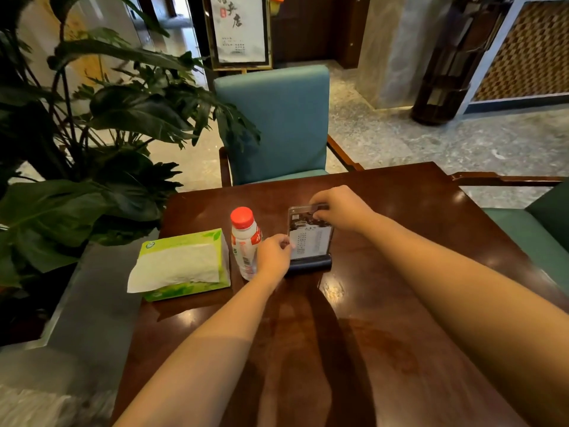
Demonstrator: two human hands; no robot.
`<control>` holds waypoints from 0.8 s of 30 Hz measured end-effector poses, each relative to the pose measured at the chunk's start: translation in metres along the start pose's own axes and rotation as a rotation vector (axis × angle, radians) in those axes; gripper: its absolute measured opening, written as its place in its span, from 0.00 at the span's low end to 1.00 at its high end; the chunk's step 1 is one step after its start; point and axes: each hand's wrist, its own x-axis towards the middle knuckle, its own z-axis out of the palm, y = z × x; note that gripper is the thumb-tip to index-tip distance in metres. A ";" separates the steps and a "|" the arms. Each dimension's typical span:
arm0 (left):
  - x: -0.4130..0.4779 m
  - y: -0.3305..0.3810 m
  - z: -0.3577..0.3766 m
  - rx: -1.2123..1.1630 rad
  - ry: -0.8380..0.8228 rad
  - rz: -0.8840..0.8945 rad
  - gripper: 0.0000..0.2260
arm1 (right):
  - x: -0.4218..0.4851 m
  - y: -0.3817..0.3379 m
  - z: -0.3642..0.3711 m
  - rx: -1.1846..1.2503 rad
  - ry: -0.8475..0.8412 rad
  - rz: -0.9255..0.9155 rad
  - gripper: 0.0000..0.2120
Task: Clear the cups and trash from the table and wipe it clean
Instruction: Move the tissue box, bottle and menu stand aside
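Table (385, 303): dark red-brown wood, glossy, w/ bright light reflections across the top & a duller, smeary-looking patch toward the near edge. The forearms' shadows fall on it.

Bottle (244, 241) stands upright on the table's left-centre. It's white plastic w/ a red cap & red-white label. It sits btwn the tissue pack (184, 263) & the sign stand (311, 241).

The sign stand is a clear acrylic holder w/ a printed card, in a dark base, standing on the table just right of the bottle. Both hands are on it. Right hand (341, 209) is at the top edge, fingers curled over & pinching it against the thumb. Left hand (272, 255) is at the lower left edge, fingertips bunched & pinching that edge. This hand is just beside the bottle's lower half; can't tell if it touches.

The tissue pack is green w/ a white sheet pulled out over its top. It lies flat near the table's left edge.

Room:
- A teal chair (277, 124) w/ wood arms is pushed up to the far side.
- A 2nd green seat (529, 229) is at the right side.
- A big dark-leaved plant (107, 134) fills the left, above a grey ledge (92, 303) that runs along the table.
- The floor (431, 143) is pale speckled stone.
- In the bg are a framed poster (238, 29) w/ calligraphy on an easel, a dark wood stand (446, 72) & a lattice panel (529, 50).
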 end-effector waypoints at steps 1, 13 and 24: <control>-0.001 0.000 0.000 -0.013 0.006 -0.003 0.08 | -0.001 0.000 0.000 0.009 0.006 0.002 0.10; 0.004 -0.001 0.010 -0.023 0.038 0.024 0.10 | 0.006 0.007 -0.005 0.014 -0.018 -0.025 0.11; 0.011 0.007 0.021 -0.091 0.038 0.010 0.10 | 0.000 0.019 -0.007 0.018 -0.009 -0.004 0.11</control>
